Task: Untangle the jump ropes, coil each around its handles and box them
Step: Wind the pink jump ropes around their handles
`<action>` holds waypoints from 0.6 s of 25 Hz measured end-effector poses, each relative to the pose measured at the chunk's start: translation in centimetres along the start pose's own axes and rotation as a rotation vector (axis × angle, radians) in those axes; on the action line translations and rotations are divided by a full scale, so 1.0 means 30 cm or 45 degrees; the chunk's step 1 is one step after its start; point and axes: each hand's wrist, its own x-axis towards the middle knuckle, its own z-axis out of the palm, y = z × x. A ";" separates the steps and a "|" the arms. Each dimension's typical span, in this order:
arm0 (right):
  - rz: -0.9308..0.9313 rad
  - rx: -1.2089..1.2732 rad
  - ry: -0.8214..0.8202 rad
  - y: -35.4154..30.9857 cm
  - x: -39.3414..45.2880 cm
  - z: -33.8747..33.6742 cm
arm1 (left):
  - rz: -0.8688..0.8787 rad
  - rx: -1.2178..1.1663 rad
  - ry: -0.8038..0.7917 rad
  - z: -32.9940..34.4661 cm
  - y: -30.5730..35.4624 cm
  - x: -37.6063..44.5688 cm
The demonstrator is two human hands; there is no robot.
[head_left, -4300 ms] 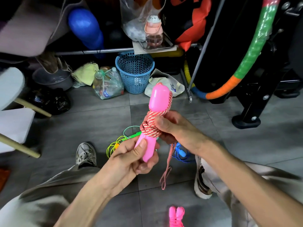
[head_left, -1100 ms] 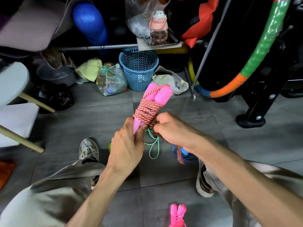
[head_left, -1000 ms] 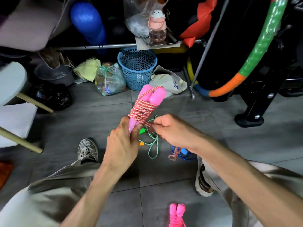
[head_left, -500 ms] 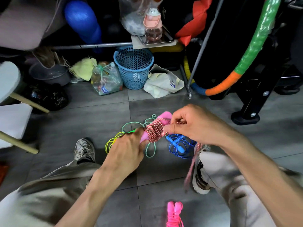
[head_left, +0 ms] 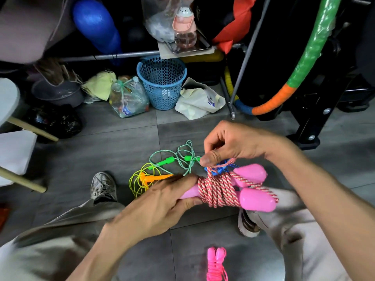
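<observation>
The left hand [head_left: 162,205] grips the narrow ends of the two pink handles [head_left: 253,187], fingers curled round them. The right hand [head_left: 233,147] pinches the loose end of the red-and-white rope [head_left: 217,191] just above the coil, at about 12 o'clock from it. The rope is wound in many tight turns around both handles, whose fat ends stick out toward 3 o'clock. By the look of it, this rope is nearly finished: only the tail remains to tuck or pull snug.

At 6 o'clock from the hands, a bright pink rope [head_left: 216,264] lies on the floor already bundled around its handles, so that one appears done. Just beyond the hands, from 10 to 12 o'clock, the green rope [head_left: 176,157], the yellow rope with orange handles [head_left: 146,177] and a blue rope [head_left: 219,169] partly hidden behind the right hand lie loose and overlapping; these seem not yet untangled or coiled. No box shows anywhere in view, so boxing is probably all ahead.
</observation>
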 end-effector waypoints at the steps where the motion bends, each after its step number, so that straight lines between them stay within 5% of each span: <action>1: -0.012 0.137 -0.033 0.010 0.005 0.006 | -0.019 -0.123 0.042 -0.005 0.017 -0.001; 5: -0.039 0.757 0.159 0.047 0.031 0.052 | -0.214 -0.613 0.382 -0.036 0.024 0.008; 7: -0.043 0.848 0.093 0.024 0.045 0.073 | -0.364 -0.615 0.554 -0.052 0.001 0.022; 15: 0.170 0.108 0.246 0.002 0.084 0.136 | -0.753 0.014 0.577 -0.030 -0.041 0.028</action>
